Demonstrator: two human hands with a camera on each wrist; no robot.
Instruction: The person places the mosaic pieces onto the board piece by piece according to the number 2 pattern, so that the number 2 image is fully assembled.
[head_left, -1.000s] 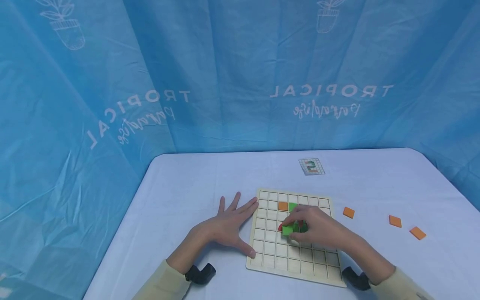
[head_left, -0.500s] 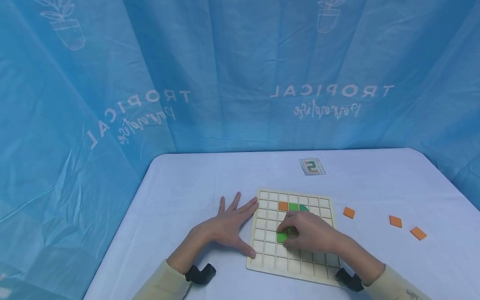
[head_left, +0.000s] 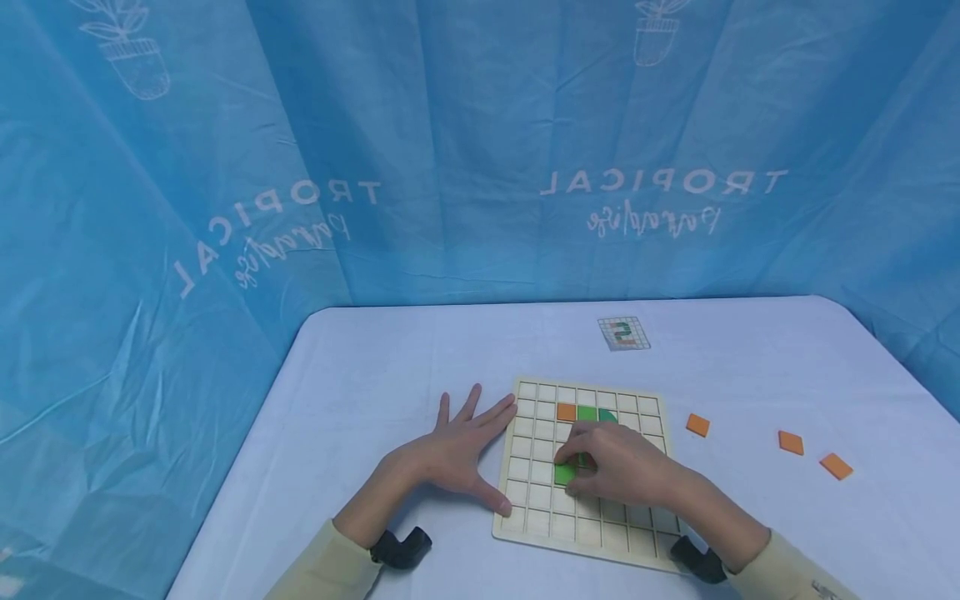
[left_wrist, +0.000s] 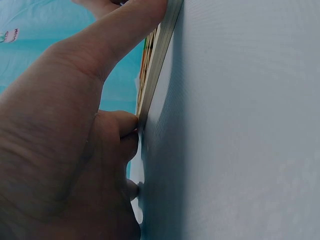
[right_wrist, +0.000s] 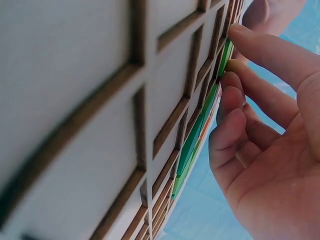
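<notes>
My left hand [head_left: 457, 454] lies with fingers spread on the white table, its thumb and a fingertip touching the left edge of the wooden grid board [head_left: 536, 522]. Over the board's middle, my right hand [head_left: 622, 462] pinches a bright green square tile [head_left: 565, 475] between thumb and finger, at a cell. The right wrist view shows that green tile [right_wrist: 226, 56] at the fingertips and a darker green tile [right_wrist: 192, 145] nearer the camera. Farther up the board sit an orange tile [head_left: 566, 412], a green tile [head_left: 587, 413] and a dark green curved tile [head_left: 608, 415]. My right hand hides other cells.
Right of the board lie three loose orange tiles: one close by [head_left: 697, 425], a second tile [head_left: 791, 442] and a third tile [head_left: 836, 467]. A small pattern card [head_left: 624, 333] lies beyond the board. Blue printed cloth [head_left: 480, 150] hangs behind the table.
My right hand has moved slightly left and toward me, bringing the green tile down to a cell. A red piece seen beside it earlier is now out of sight. The left hand stays put.
</notes>
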